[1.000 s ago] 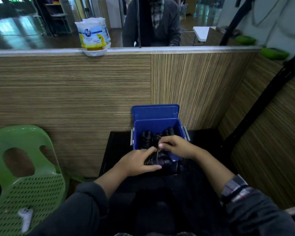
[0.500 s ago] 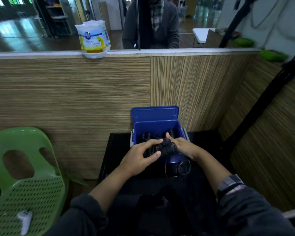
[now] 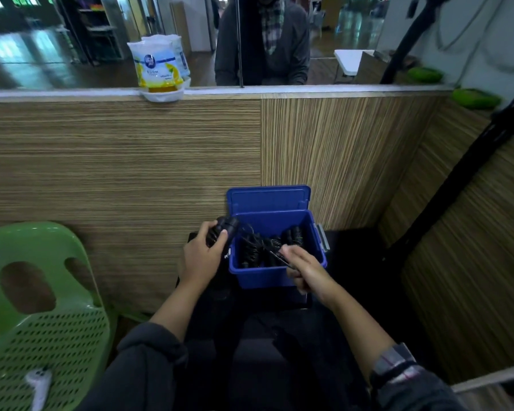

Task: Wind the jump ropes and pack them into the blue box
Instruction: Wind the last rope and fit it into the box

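Observation:
The blue box (image 3: 261, 277) stands open on a black surface in front of me, its lid (image 3: 268, 199) leaning up against the wooden wall. Several wound black jump ropes (image 3: 291, 236) lie inside it. My left hand (image 3: 201, 256) grips the black handles of a jump rope (image 3: 226, 227) just outside the box's left rim. A thin black cord (image 3: 260, 243) runs from those handles across the box to my right hand (image 3: 307, 271), which pinches it over the box's near right corner.
A green plastic chair (image 3: 45, 330) stands at left with a white controller (image 3: 39, 384) on its seat. Wooden partition walls close in ahead and to the right. A white bag in a dish (image 3: 158, 69) sits on the ledge. A person sits beyond the glass.
My left hand has lifted the rope handles out to the left of the box. My right hand has drawn back toward me, and the cord now stretches between both hands.

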### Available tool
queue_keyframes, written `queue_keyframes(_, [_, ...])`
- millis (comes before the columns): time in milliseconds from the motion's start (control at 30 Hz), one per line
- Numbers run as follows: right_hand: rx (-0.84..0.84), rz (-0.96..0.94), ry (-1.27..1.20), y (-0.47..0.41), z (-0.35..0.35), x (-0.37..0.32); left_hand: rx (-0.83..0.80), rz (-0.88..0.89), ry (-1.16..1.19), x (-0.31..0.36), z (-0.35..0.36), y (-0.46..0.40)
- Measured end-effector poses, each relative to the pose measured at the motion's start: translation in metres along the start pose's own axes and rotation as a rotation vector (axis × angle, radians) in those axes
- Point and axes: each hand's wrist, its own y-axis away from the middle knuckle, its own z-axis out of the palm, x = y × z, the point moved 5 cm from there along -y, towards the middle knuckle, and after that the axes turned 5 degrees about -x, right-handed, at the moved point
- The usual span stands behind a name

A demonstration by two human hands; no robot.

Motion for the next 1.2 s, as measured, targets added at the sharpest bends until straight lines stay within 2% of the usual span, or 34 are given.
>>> queue_keyframes(133, [0.110, -0.148, 0.247, -0.003, -0.004, -0.007, -0.019, -0.112, -0.062, -0.008, 0.002, 0.006])
queue_keyframes(267, [0.184, -0.087, 0.403, -0.011, -0.008, 0.001, -0.034, -0.163, -0.133, -0.010, 0.008, 0.009])
queue_keyframes(367, [0.185, -0.066, 0.136, -0.012, -0.002, 0.007, -0.039, -0.194, -0.100, -0.010, 0.014, 0.009])
queue_keyframes(467, [0.171, 0.022, -0.220, -0.009, -0.002, 0.011, -0.075, -0.130, -0.165, -0.009, 0.017, 0.010])
queue_keyframes(567, [0.093, 0.141, -0.266, -0.003, -0.009, 0.012, -0.113, -0.004, -0.180, -0.012, 0.019, 0.010])
queue_keyframes(667, [0.020, 0.292, -0.126, 0.003, -0.015, 0.019, -0.153, 0.137, -0.238, -0.015, 0.024, 0.016])
queue_keyframes(800, [-0.279, 0.434, -0.058, 0.010, -0.004, 0.027, -0.138, 0.202, -0.227, -0.009, 0.031, 0.028])
queue_keyframes(867, [-0.325, 0.439, -0.074, 0.013, 0.001, 0.032, -0.150, 0.208, -0.242, -0.008, 0.036, 0.032])
queue_keyframes(933, [-0.181, 0.393, -0.112, 0.010, -0.002, 0.037, -0.142, 0.175, -0.249, -0.010, 0.038, 0.032])
queue_keyframes(1067, [0.281, 0.230, -0.235, -0.001, -0.031, 0.046, -0.159, 0.082, -0.405, -0.022, 0.038, 0.031])
queue_keyframes(1133, [0.373, 0.190, -0.180, -0.003, -0.038, 0.043, -0.177, 0.048, -0.453, -0.026, 0.040, 0.034])
queue_keyframes(1200, [0.349, 0.188, -0.258, -0.005, -0.030, 0.039, -0.172, 0.020, -0.432, -0.025, 0.045, 0.038])
